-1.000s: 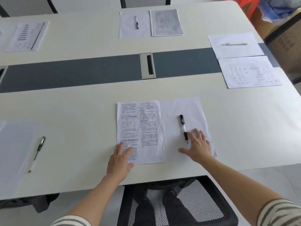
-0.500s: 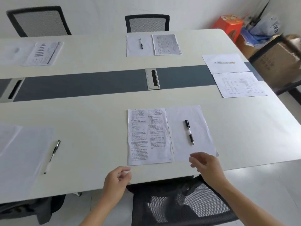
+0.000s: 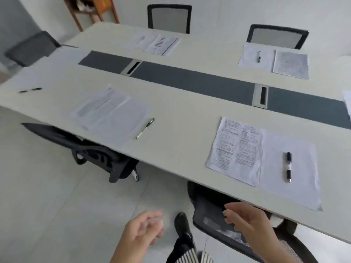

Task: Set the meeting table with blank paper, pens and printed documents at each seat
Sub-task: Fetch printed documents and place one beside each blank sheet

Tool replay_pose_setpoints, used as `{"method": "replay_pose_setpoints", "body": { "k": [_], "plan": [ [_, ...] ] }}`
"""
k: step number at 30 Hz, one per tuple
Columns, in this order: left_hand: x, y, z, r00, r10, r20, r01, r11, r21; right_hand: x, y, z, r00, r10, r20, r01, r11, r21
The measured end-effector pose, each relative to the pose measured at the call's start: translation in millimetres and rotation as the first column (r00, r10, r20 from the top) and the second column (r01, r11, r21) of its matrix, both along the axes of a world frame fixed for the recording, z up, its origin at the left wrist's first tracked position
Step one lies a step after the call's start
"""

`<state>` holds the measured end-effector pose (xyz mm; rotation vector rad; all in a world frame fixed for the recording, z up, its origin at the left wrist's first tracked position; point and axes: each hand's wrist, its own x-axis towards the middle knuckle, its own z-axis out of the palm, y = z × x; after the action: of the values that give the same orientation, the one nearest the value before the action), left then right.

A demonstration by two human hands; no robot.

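Both empty, fingers loose: left hand (image 3: pixel 144 230) and right hand (image 3: pixel 248 223); just beyond, printed document (image 3: pixel 235 149), blank sheet (image 3: pixel 300 179) and pen (image 3: pixel 288 167) await a sitter.

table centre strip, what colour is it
Dark slate grey centre strip along the cream table; head view shows it.

Pretty plain room: white walls (image 3: pixel 218 14), pale grey tiled floor (image 3: pixel 47 196). Long cream table (image 3: pixel 180 114) with a dark grey strip (image 3: pixel 199 80) down the middle and two silver cable hatches (image 3: pixel 256 95) set in it. Black mesh chairs (image 3: pixel 169 18) along both long sides, plus a wooden shelf unit (image 3: pixel 91 10) in the far corner. Light's soft and even.
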<state>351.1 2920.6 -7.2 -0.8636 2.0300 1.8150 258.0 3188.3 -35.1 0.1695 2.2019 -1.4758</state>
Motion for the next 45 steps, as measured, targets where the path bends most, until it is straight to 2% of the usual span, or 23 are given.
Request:
{"method": "replay_pose_setpoints", "body": {
  "k": [6, 12, 24, 30, 37, 45],
  "plan": [
    [85, -52, 9, 0.986, 0.167, 0.012, -0.166, 0.985, -0.042, 18, -73, 9, 0.975, 0.221, -0.012, -0.222, 0.974, -0.045],
    [116, -124, 11, 0.934, 0.346, -0.087, -0.351, 0.935, -0.047, 30, -162, 16, 0.93, 0.363, -0.051, -0.365, 0.93, -0.034],
    [137, -386, 31, 0.917, 0.383, -0.111, -0.393, 0.914, -0.1, 40, -396, 17, 0.954, 0.278, -0.113, -0.285, 0.957, -0.048],
    [94, -461, 25, 0.933, 0.339, -0.117, -0.349, 0.933, -0.083, 17, -453, 15, 0.973, 0.211, -0.094, -0.215, 0.976, -0.038],
    [-4, -543, 28, 0.971, 0.207, -0.123, -0.219, 0.971, -0.098, -74, -531, 2, 0.992, 0.059, -0.113, -0.066, 0.996, -0.059],
    [-109, -636, 42, 0.977, 0.149, -0.155, -0.171, 0.976, -0.136, -166, -636, 21, 0.987, 0.072, -0.146, -0.088, 0.991, -0.103]
  ]
}}
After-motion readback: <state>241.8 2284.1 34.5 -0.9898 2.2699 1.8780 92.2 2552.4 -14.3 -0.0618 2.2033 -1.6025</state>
